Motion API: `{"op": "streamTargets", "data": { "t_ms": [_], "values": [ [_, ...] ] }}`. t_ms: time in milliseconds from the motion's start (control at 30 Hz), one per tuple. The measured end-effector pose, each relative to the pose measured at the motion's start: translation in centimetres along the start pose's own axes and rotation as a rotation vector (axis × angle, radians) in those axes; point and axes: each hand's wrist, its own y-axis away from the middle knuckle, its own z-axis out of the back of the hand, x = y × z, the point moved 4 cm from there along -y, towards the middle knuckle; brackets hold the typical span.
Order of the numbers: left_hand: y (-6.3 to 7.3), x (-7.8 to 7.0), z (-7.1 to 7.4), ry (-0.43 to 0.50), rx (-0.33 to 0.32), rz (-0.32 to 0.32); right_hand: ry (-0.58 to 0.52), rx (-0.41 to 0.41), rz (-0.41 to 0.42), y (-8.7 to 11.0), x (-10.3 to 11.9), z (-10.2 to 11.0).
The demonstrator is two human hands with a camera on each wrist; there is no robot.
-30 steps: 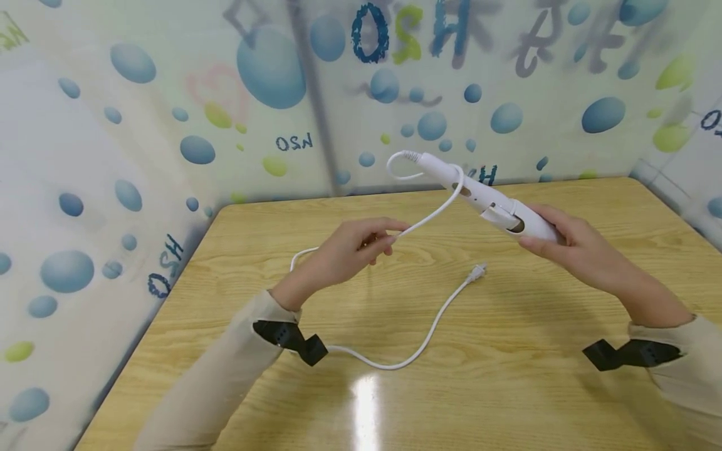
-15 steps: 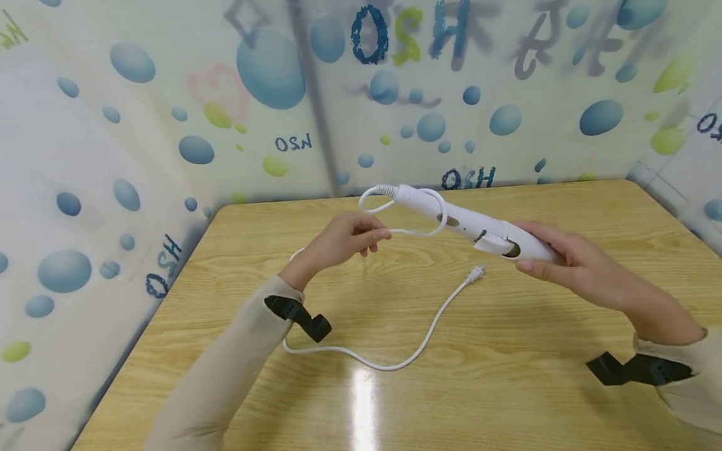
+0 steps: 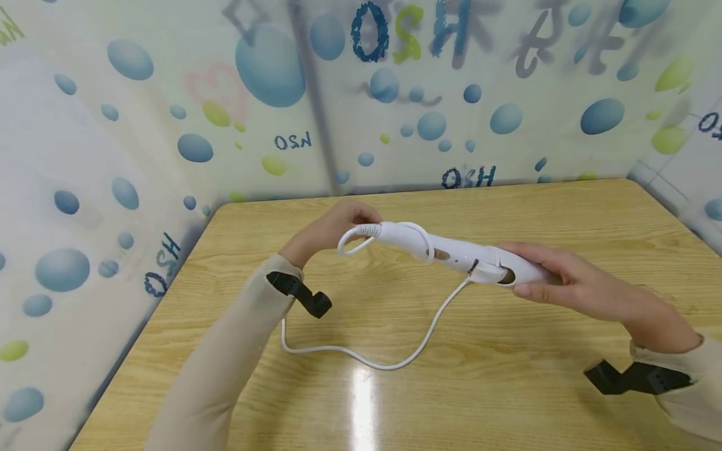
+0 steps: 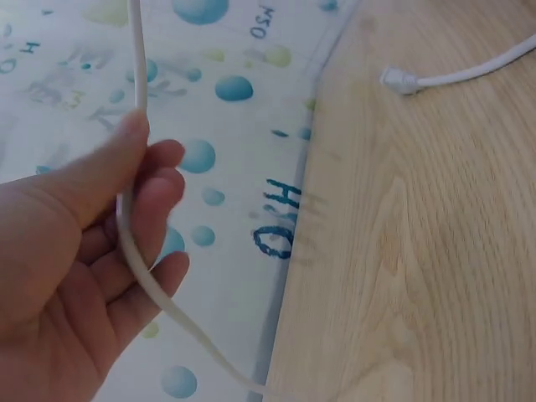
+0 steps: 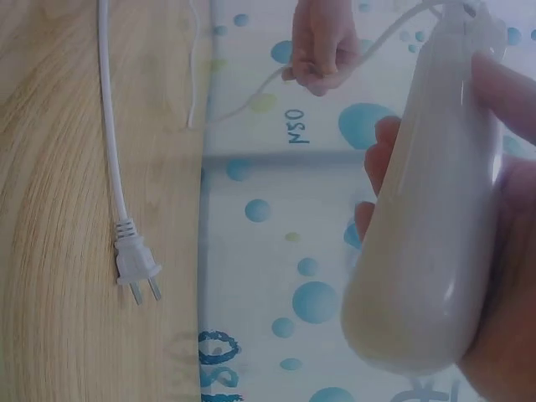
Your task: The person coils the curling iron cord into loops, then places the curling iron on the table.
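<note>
My right hand grips the wide end of a white hair styling iron, held nearly level above the table. Its rounded end fills much of the right wrist view. One turn of white cord loops round the narrow end. At that end my left hand, partly hidden by the iron, pinches the cord between thumb and fingers, as the left wrist view shows. The rest of the cord curves across the table to a two-pin plug, hidden behind the iron in the head view.
The wooden table has its far edge against a wall covering printed with blue and green dots and letters. A similar wall runs along the left. Black wrist cameras sit on both sleeves.
The iron has come down and left, turning from steeply tilted to nearly level. My left hand has moved left and slightly up, drawing the cord behind the iron's narrow end. The plug has become covered.
</note>
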Motion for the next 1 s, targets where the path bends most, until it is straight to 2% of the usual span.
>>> {"op": "streamTargets", "data": {
  "t_ms": [100,133,233,333,433,600,667,733,800,1000],
  "values": [
    [-0.1,0.4,0.3,0.0,0.012,0.099,-0.031,0.052,0.016,0.0,0.3,-0.4],
    [-0.1,0.4,0.4,-0.011,0.026,0.114,-0.045,0.07,0.019,-0.1,0.3,-0.6],
    [-0.3,-0.2,0.6,-0.044,0.105,0.101,-0.09,0.12,0.018,-0.2,0.3,-0.9],
    [-0.8,-1.3,0.8,-0.1,0.198,0.05,-0.109,0.155,0.009,-0.2,0.2,-1.0],
    [-1.5,-2.5,1.3,-0.157,0.227,0.046,-0.082,0.179,0.003,0.0,0.0,-1.1],
    [-2.2,-3.8,2.1,-0.275,0.137,0.156,-0.035,0.223,-0.022,0.2,-0.2,-1.5],
    [-2.1,-4.3,2.2,-0.329,0.093,0.166,-0.024,0.233,-0.041,0.2,-0.4,-1.6],
    [-2.0,-5.1,2.3,-0.373,0.049,0.141,-0.018,0.239,-0.058,0.2,-0.6,-1.7],
    [-1.9,-6.1,2.3,-0.373,0.006,0.102,-0.002,0.235,-0.071,0.2,-0.9,-1.7],
    [-1.2,-9.8,2.1,-0.253,-0.074,-0.02,0.053,0.19,-0.148,0.1,-1.8,-1.7]
  ]
}}
